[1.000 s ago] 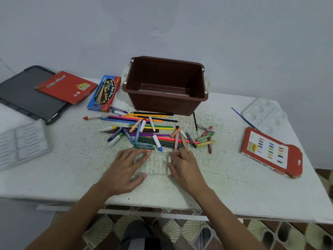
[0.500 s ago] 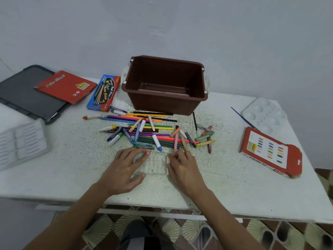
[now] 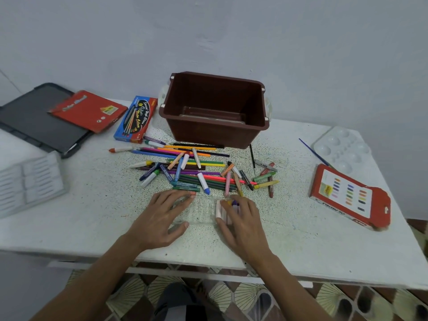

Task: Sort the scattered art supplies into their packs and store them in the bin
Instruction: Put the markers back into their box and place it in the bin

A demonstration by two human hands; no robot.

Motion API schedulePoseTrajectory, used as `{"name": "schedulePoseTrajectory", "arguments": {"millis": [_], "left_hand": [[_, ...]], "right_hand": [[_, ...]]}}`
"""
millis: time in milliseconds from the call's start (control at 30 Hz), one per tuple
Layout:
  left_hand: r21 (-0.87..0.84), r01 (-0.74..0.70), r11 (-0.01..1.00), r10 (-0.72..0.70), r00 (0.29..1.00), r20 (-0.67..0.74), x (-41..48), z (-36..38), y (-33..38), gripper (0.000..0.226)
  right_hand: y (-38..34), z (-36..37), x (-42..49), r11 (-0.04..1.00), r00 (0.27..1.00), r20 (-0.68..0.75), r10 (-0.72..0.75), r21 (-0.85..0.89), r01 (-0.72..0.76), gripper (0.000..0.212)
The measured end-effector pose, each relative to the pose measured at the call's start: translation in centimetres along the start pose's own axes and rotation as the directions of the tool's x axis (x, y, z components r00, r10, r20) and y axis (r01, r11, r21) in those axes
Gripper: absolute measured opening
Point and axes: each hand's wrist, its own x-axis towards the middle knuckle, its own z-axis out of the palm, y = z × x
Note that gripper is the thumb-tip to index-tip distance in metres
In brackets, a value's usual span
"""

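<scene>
Two or three pale pastel sticks (image 3: 221, 212) lie now in the right end of the clear tray (image 3: 201, 213), where a moment ago only one was seen. A yellow and a purple tip show under the right hand (image 3: 243, 225). Its fingers are bent over these sticks and seem to grasp them. The left hand (image 3: 159, 218) lies flat with straight fingers and presses the tray's left end onto the table (image 3: 301, 232). So, I judge, filling of this pack has begun. Most supplies wait in the scattered pile (image 3: 196, 172), just beyond the tray, before the brown bin (image 3: 215, 133).
</scene>
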Motion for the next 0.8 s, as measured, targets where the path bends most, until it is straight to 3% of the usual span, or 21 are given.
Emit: {"name": "schedulePoseTrajectory", "arguments": {"millis": [267,433,567,700,800], "left_hand": [[-0.031,0.018,0.999,-0.019,1.000,-0.021,0.0,-0.2,0.2,0.061],[-0.074,0.141,0.987,-0.152,0.970,-0.191,0.1,-0.4,0.4,0.048],[-0.022,0.134,0.991,-0.133,0.929,-0.345,2.3,-0.4,0.5,0.027],[0.099,0.003,0.995,0.014,0.985,-0.171,7.4,-1.7,0.7,0.041],[0.176,-0.128,0.976,0.138,0.989,-0.046,10.1,-2.4,0.3,0.036]], "right_hand": [[1.3,0.4,-1.7,1.000,0.999,0.050,-0.001,-0.005,0.001,0.048],[1.4,0.5,-1.7,1.000,0.999,0.049,0.003,-0.008,-0.003,0.047],[1.3,0.5,-1.7,1.000,0.999,0.045,0.013,-0.013,-0.013,0.048],[1.3,0.5,-1.8,0.999,0.998,0.058,0.029,-0.022,-0.028,0.049],[1.2,0.5,-1.8,0.999,0.997,0.068,0.037,-0.022,-0.035,0.050]]}}
